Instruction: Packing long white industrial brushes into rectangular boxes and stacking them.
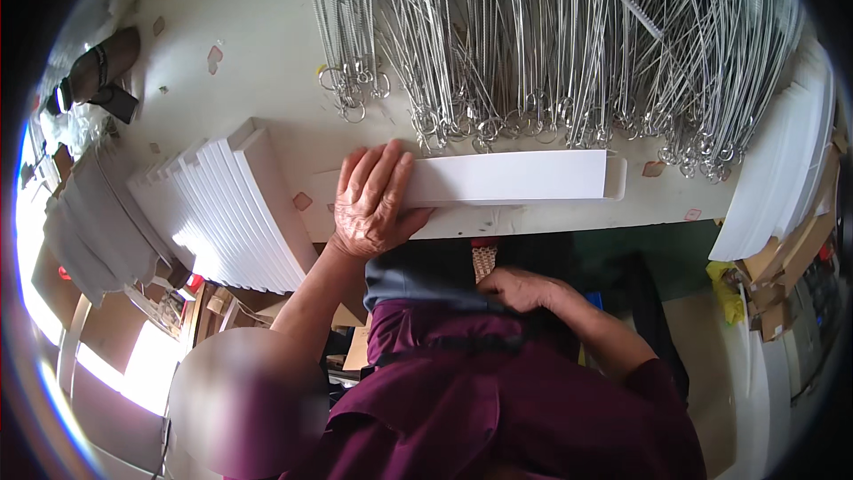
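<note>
A long, slim white carton (515, 177) lies crosswise near the front edge of the table. Its right end has a pale flap sticking out. My left hand (373, 200) grips the carton's left end, fingers laid across the top and thumb along the near side. Below the table edge, at my lap, my right hand (524, 288) is curled closed. Its fingertips are partly hidden beside a tan woven-looking piece (483, 262), so whatever it holds cannot be made out. Just beyond the carton lie many thin metal wire rods (551, 44) with ring ends.
A row of white cartons (235, 204) stands close together at the left. Flat white card pieces (777, 169) are stacked at the right edge, above brown cardboard (791, 249). A dark brown object (105, 67) and clear plastic lie at the far left of the table (231, 27).
</note>
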`<state>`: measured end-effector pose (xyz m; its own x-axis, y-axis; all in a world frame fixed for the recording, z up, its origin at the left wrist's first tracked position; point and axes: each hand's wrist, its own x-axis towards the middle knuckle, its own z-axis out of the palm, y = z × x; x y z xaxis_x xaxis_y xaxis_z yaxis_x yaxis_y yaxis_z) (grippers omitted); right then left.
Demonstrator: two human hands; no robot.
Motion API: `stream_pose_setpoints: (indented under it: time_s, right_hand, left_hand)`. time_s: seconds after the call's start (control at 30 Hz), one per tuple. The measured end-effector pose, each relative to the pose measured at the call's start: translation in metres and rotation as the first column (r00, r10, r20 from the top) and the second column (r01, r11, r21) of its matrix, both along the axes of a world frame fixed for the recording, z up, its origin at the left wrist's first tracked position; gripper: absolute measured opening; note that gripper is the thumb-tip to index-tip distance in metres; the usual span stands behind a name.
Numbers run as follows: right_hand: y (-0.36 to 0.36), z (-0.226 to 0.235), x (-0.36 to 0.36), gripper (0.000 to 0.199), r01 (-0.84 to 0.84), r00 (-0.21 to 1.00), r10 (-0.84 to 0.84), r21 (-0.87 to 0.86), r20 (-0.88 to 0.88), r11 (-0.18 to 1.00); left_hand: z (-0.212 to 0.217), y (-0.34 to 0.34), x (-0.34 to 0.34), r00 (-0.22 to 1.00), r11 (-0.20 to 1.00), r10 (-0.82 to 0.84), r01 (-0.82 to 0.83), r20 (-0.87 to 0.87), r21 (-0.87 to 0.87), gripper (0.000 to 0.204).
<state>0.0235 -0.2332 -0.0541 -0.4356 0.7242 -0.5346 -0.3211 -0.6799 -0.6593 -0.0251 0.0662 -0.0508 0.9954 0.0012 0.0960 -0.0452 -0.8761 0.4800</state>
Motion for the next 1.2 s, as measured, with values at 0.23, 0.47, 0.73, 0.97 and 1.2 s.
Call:
stream_pose_setpoints:
  time_s: [0.23, 0.47, 0.73, 0.97, 1.2]
  right_hand:
    - [-0.009, -0.005, -0.007, 0.022, 0.008, 1.000, -0.009, 0.027, 0.023, 1.000]
    - [-0.003, -0.043, -0.032, 0.019, 0.016, 1.000, -0.018, 0.078, 0.023, 0.997]
    - [0.001, -0.083, -0.051, 0.020, -0.036, 0.989, 0.010, 0.178, 0.147, 0.983]
    - [0.019, -0.119, -0.052, 0.032, -0.326, 0.923, 0.255, 0.236, 0.287, 0.915]
    - [-0.008, -0.176, -0.101, 0.039, 0.095, 0.979, -0.142, 0.285, 0.149, 0.954]
  left_hand:
    - [-0.001, -0.001, -0.002, 1.000, 1.000, 0.012, -0.011, -0.008, 0.005, 0.083]
    - [0.003, -0.002, -0.001, 0.999, 0.998, 0.023, -0.022, -0.027, 0.054, 0.081]
    - [0.000, -0.001, -0.004, 0.999, 0.995, 0.009, -0.005, -0.038, 0.100, 0.082]
    - [0.001, -0.003, -0.003, 0.999, 0.987, -0.004, 0.012, -0.052, 0.161, 0.083]
    - [0.004, -0.005, -0.002, 0.999, 0.980, 0.008, 0.001, -0.047, 0.200, 0.086]
